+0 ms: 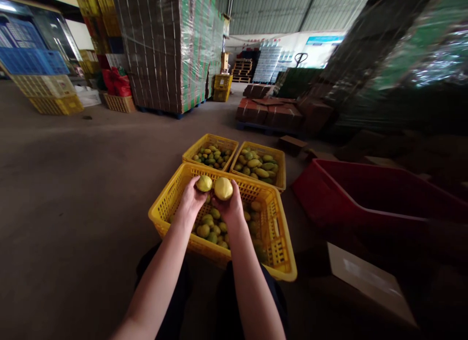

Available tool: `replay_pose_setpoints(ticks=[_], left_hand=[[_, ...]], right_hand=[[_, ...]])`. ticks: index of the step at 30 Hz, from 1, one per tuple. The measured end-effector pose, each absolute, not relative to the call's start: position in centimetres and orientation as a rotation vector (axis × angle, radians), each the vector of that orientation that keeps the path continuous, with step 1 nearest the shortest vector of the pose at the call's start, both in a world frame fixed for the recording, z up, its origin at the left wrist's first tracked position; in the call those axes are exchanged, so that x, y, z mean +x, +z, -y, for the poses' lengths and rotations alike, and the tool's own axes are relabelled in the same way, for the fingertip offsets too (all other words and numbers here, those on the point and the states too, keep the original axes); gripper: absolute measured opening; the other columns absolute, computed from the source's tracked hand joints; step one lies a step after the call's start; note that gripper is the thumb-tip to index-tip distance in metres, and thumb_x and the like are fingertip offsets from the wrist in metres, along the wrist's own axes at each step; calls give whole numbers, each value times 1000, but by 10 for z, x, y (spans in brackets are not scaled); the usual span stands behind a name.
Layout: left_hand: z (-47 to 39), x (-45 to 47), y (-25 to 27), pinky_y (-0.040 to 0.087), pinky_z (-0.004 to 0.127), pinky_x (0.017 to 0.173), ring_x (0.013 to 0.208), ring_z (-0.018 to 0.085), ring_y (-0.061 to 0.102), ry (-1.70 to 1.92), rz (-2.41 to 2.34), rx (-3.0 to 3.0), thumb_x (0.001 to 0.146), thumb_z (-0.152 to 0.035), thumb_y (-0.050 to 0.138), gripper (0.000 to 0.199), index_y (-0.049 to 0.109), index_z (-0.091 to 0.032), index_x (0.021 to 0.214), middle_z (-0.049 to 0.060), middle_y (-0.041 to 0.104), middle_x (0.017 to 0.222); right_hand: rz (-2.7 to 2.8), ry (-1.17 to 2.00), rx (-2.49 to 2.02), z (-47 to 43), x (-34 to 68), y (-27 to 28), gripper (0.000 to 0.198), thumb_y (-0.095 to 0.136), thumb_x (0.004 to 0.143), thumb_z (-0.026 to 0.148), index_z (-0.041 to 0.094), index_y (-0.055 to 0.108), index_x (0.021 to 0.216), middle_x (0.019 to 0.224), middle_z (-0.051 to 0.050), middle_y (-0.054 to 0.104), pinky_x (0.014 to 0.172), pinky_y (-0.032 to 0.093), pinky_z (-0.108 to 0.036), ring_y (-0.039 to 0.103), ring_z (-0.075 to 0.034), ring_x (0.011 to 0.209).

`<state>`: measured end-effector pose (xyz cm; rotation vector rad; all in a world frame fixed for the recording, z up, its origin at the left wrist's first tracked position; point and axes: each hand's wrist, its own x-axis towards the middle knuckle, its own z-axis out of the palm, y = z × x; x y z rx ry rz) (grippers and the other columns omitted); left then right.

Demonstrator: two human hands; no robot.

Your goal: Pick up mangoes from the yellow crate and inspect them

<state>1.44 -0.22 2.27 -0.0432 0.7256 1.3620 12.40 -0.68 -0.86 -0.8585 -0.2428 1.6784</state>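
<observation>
My left hand is wrapped round a yellow-green fruit, roundish and smooth. Beside it, my right hand grips a larger, paler yellow fruit with a faint ridge. They look like papayas or mangoes; I cannot tell which. Both are held up side by side, slightly apart, over a large yellow plastic crate. More green and yellow fruit lies in the bottom of that crate, partly hidden by my forearms.
Two smaller yellow crates of fruit, left and right, stand behind the large one. A red tub is at the right, with a cardboard box nearer me. Wrapped box stacks and a low pallet of flat cartons stand farther off.
</observation>
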Motion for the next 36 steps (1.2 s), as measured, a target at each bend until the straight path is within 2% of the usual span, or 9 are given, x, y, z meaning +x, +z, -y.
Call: replay_pose_setpoints(ticks=[7, 12, 16, 22, 25, 29, 32, 36], left_hand=[[5, 13, 26, 60, 24, 57, 67, 16, 68, 1344, -630, -175, 99, -30, 44, 25, 60, -15, 112, 4, 68, 75], [5, 20, 23, 55, 19, 48, 59, 15, 66, 1300, -665, -90, 99, -33, 44, 26, 62, -14, 100, 6, 67, 71], [3, 23, 21, 57, 20, 53, 60, 15, 67, 1353, -661, -128, 97, -29, 46, 21, 62, -15, 95, 4, 66, 68], [9, 15, 27, 61, 29, 65, 74, 20, 72, 1427, -548, -227, 93, -26, 42, 27, 64, -14, 104, 6, 69, 73], [13, 10, 31, 60, 26, 67, 73, 17, 70, 1426, -458, -166, 91, -24, 46, 22, 65, -14, 95, 5, 69, 73], [22, 8, 38, 56, 21, 60, 68, 12, 66, 1404, -411, 73, 87, -22, 53, 14, 62, -17, 78, 2, 67, 72], [30, 8, 42, 50, 21, 50, 57, 12, 61, 1373, -446, 290, 84, -21, 55, 19, 58, -17, 66, 1, 61, 65], [33, 6, 42, 44, 22, 44, 49, 12, 54, 1333, -464, 431, 84, -23, 54, 29, 51, -17, 55, 1, 53, 56]], right_hand=[[230, 1650, -846, 5, 127, -10, 39, 50, 87, 58, 20, 61, 82, 56, -1, 67, 41, 51, -27, 60, -16, 43], [318, 1683, -784, 4, 127, -16, 43, 53, 82, 62, 20, 63, 84, 61, -3, 69, 45, 55, -32, 64, -19, 48], [252, 1661, -779, 4, 125, -11, 35, 56, 84, 56, 21, 63, 82, 59, -2, 68, 51, 59, -34, 69, -22, 60], [185, 1631, -673, 9, 122, -1, 29, 59, 87, 49, 20, 65, 89, 70, -2, 73, 47, 56, -27, 68, -18, 60], [231, 1622, -634, 14, 122, 2, 32, 60, 85, 52, 21, 65, 84, 67, -2, 71, 38, 49, -23, 65, -17, 54], [369, 1682, -556, 18, 125, 1, 35, 59, 78, 54, 19, 65, 75, 63, -4, 68, 30, 39, -21, 65, -19, 55], [520, 1696, -563, 20, 127, -1, 36, 61, 73, 52, 17, 67, 74, 61, -6, 66, 34, 46, -26, 68, -23, 60], [667, 1620, -555, 24, 126, -1, 31, 64, 68, 49, 18, 66, 69, 65, -8, 67, 48, 58, -36, 70, -27, 70]])
